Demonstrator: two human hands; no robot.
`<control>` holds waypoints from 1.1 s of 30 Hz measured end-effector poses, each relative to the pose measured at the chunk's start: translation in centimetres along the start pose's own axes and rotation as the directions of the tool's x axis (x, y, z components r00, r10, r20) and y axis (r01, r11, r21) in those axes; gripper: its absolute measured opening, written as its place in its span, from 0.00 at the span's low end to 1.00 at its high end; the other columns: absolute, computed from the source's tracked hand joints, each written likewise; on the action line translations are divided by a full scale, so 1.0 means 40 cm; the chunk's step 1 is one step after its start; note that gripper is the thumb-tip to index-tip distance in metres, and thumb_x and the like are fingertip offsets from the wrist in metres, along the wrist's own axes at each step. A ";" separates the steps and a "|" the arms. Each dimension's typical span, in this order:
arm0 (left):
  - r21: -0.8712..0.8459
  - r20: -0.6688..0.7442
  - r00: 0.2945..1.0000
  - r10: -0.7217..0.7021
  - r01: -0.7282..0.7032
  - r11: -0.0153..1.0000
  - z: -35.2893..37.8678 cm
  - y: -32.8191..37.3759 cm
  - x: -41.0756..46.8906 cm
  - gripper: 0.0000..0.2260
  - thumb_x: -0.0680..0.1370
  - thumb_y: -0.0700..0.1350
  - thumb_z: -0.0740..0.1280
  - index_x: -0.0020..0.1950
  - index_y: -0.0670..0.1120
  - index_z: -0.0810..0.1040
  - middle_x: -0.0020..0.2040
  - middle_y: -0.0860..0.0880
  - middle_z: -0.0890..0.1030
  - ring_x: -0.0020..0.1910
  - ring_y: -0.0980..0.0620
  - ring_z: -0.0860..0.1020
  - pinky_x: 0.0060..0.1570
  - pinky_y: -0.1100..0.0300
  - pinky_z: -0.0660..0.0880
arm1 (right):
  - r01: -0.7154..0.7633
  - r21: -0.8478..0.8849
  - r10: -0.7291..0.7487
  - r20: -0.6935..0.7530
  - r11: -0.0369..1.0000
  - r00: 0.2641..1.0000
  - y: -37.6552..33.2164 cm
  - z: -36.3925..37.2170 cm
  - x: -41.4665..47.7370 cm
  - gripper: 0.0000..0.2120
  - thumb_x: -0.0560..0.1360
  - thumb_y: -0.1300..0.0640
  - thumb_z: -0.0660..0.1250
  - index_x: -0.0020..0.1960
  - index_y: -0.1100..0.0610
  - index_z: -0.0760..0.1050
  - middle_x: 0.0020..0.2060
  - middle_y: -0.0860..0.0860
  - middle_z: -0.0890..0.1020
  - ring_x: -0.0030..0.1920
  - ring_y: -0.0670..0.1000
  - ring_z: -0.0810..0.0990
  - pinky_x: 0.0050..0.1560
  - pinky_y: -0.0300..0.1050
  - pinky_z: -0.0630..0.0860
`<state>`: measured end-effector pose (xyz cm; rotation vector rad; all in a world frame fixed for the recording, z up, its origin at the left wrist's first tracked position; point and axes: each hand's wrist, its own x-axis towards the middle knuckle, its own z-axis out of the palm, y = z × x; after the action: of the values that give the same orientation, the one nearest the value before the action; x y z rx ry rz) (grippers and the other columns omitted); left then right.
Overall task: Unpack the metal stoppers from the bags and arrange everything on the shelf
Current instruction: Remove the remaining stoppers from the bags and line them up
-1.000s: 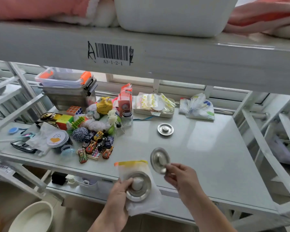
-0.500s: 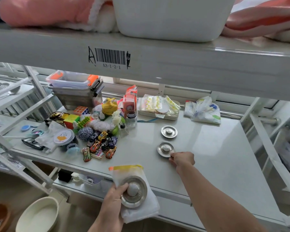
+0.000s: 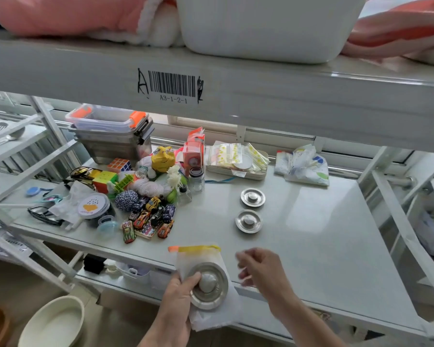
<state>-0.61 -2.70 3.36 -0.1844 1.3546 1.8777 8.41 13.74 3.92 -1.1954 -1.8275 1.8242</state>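
Note:
My left hand (image 3: 172, 303) grips a round metal stopper (image 3: 209, 286) together with a translucent zip bag (image 3: 206, 261) with a yellow seal strip, in front of the shelf's near edge. The stopper lies against the bag's face; whether it is inside the bag I cannot tell. My right hand (image 3: 262, 272) hovers empty just right of the bag, fingers apart and blurred. Two more metal stoppers rest on the white shelf (image 3: 323, 241), one nearer (image 3: 248, 221) and one behind it (image 3: 252, 197).
A heap of toys fills the shelf's left half: toy cars (image 3: 150, 219), puzzle cubes (image 3: 105, 178), a twine ball (image 3: 126, 200), a round tin (image 3: 93, 207). Stacked lidded boxes (image 3: 110, 136) stand at back left, a tray of packets (image 3: 237, 160) and crumpled bags (image 3: 302, 165) behind. An upper shelf beam (image 3: 261, 96) overhangs.
My right hand set the second stopper down on the shelf in front of the first, let go, and drew back beside the bag. The left hand kept its hold.

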 end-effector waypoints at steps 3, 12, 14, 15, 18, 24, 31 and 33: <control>0.022 0.035 0.999 -0.018 0.017 1.000 0.021 0.004 -0.010 0.12 0.78 0.36 0.64 0.62 0.40 0.76 0.49 0.31 0.84 0.43 0.37 0.84 0.41 0.45 0.81 | 0.089 -0.142 -0.071 0.132 0.986 0.989 0.016 0.029 -0.085 0.09 0.67 0.54 0.77 0.41 0.59 0.84 0.32 0.57 0.84 0.28 0.49 0.80 0.29 0.43 0.78; 0.011 -0.114 0.991 -0.062 0.064 0.998 0.011 0.002 0.008 0.16 0.81 0.48 0.61 0.60 0.40 0.80 0.52 0.37 0.86 0.51 0.39 0.84 0.53 0.43 0.79 | -0.074 0.091 0.070 0.054 0.993 0.996 0.031 0.007 -0.075 0.03 0.70 0.70 0.75 0.42 0.68 0.81 0.29 0.57 0.81 0.29 0.51 0.79 0.30 0.43 0.79; -0.039 -0.156 0.987 -0.049 0.043 0.998 -0.007 0.009 0.013 0.15 0.81 0.48 0.61 0.61 0.42 0.80 0.53 0.38 0.86 0.51 0.40 0.84 0.53 0.44 0.79 | -0.104 0.157 0.119 -0.089 0.982 0.989 0.034 -0.022 -0.034 0.03 0.71 0.70 0.74 0.43 0.68 0.80 0.30 0.58 0.81 0.28 0.51 0.79 0.32 0.43 0.81; -0.052 -0.178 0.983 -0.046 0.037 0.998 -0.021 0.014 0.014 0.16 0.81 0.50 0.62 0.62 0.42 0.80 0.55 0.38 0.85 0.54 0.40 0.83 0.56 0.42 0.78 | -0.116 0.161 0.143 -0.171 0.980 0.975 0.038 -0.036 -0.005 0.03 0.72 0.69 0.74 0.44 0.69 0.80 0.31 0.59 0.82 0.29 0.52 0.81 0.34 0.45 0.82; -0.067 -0.207 0.978 -0.028 0.014 0.998 -0.074 0.015 0.027 0.22 0.76 0.54 0.66 0.65 0.42 0.78 0.60 0.38 0.83 0.58 0.39 0.82 0.63 0.37 0.73 | -0.174 0.084 0.192 -0.313 0.981 0.930 0.051 -0.055 0.069 0.04 0.71 0.67 0.74 0.43 0.66 0.81 0.36 0.60 0.85 0.30 0.52 0.85 0.41 0.50 0.86; -0.077 -0.223 0.975 -0.018 0.001 0.997 -0.086 0.036 0.008 0.19 0.79 0.52 0.64 0.65 0.43 0.77 0.59 0.39 0.84 0.58 0.39 0.81 0.62 0.41 0.74 | -0.243 -0.138 0.183 -0.349 0.960 0.919 0.060 -0.029 0.104 0.02 0.68 0.62 0.74 0.37 0.59 0.82 0.26 0.52 0.85 0.27 0.49 0.86 0.45 0.52 0.85; -0.070 -0.119 0.993 0.002 -0.010 0.998 -0.078 0.038 0.002 0.17 0.79 0.48 0.65 0.63 0.40 0.79 0.58 0.37 0.84 0.55 0.39 0.82 0.51 0.48 0.78 | -0.224 -0.306 0.087 -0.403 0.926 0.911 0.055 -0.031 0.096 0.08 0.69 0.51 0.73 0.42 0.55 0.81 0.33 0.50 0.85 0.35 0.53 0.85 0.47 0.52 0.83; -0.064 -0.059 0.998 0.014 -0.017 0.998 -0.065 0.040 0.002 0.15 0.79 0.45 0.65 0.62 0.39 0.79 0.56 0.36 0.84 0.52 0.39 0.83 0.47 0.50 0.80 | -0.106 -0.273 -0.002 -0.369 0.956 0.929 0.030 -0.029 0.058 0.09 0.72 0.50 0.72 0.43 0.55 0.81 0.35 0.51 0.85 0.35 0.53 0.83 0.42 0.53 0.83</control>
<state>-2.57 -5.05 3.41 -0.2643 1.3383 1.9443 8.23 16.00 2.18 -1.5789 -1.8912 1.2695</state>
